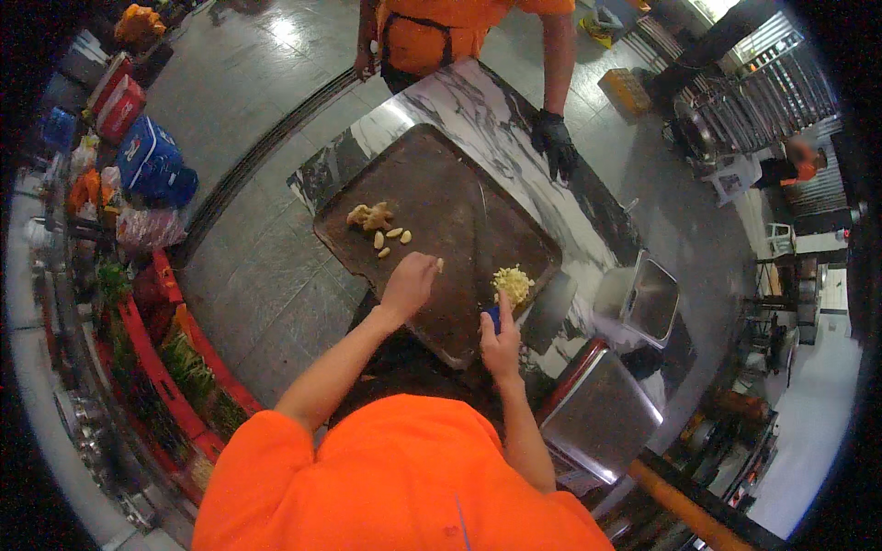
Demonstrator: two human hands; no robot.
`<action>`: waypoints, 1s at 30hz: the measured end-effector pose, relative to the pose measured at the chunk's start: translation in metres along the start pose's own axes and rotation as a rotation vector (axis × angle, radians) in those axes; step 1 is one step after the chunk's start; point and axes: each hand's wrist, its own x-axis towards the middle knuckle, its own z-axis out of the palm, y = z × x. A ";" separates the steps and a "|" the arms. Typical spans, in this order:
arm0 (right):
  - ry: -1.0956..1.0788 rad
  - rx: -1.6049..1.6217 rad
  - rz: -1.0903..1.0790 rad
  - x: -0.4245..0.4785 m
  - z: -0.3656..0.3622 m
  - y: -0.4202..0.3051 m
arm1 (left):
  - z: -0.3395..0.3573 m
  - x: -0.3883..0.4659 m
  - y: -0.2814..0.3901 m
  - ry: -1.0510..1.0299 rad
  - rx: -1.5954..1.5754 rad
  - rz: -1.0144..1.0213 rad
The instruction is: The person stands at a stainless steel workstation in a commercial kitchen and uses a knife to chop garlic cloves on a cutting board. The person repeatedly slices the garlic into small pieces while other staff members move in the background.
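My left hand (pixel 408 288) is over the near left part of a dark rectangular board (pixel 441 200), its fingertips closed on a small pale garlic clove (pixel 440 264). Farther left on the board lie several peeled garlic cloves (pixel 393 233) beside a knobbly piece of ginger root (pixel 372 216). At the board's right corner is a heap of chopped garlic (pixel 513 282). Just below that heap my right hand (pixel 501 337) grips a blue handle (pixel 493 318), the index finger stretched out along it. Whatever blade the handle has cannot be made out clearly.
The board rests on a marble-patterned table (pixel 468 89). Across it stands a person in orange with a black-gloved hand (pixel 555 144) at the table's edge. To the right are a deep steel pan (pixel 651 299) and a flat metal lid or tray (pixel 606 413). Red crates (pixel 148 358) holding greens stand left.
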 end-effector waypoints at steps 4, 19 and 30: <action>0.010 0.023 -0.021 0.007 0.010 0.008 | 0.014 0.006 -0.009 -0.115 0.018 0.017; -0.147 -0.141 0.145 0.010 -0.021 -0.050 | 0.055 -0.023 0.024 -0.185 -0.136 -0.199; -0.115 -0.166 0.107 0.026 -0.003 -0.045 | 0.052 -0.015 0.021 -0.226 -0.109 -0.214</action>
